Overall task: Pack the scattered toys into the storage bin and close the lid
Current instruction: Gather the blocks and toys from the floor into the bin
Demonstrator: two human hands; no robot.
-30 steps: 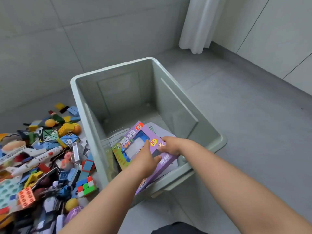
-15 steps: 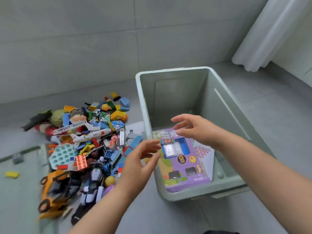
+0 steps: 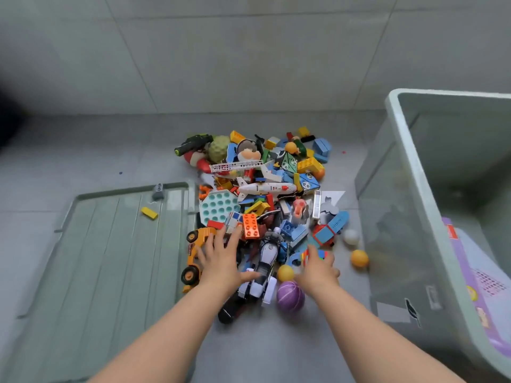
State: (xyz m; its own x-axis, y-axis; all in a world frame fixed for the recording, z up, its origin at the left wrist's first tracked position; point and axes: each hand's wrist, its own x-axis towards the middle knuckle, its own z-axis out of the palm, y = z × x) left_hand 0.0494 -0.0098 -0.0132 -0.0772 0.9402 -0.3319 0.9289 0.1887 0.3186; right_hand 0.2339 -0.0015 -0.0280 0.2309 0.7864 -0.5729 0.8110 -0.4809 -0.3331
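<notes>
Left hand (image 3: 221, 258) spread wide, flat over multicoloured plastic toy pile (image 3: 265, 189), frame centre. Right hand (image 3: 318, 268) blurred beside it, grip unclear. Pale green translucent storage bin (image 3: 394, 111) right; matching ribbed lid (image 3: 110, 258) lower left.

lid (image 3: 110, 244) left, toys (image 3: 262, 194) centre, bin (image 3: 409, 217) right

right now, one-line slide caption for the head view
Left hand and right hand over the toy pile, lid on one side, storage bin on the other.

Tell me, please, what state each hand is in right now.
Left hand: open, fingers spread over the toy pile, holding nothing.
Right hand: on the colourful cube; grip cannot be told.
</notes>
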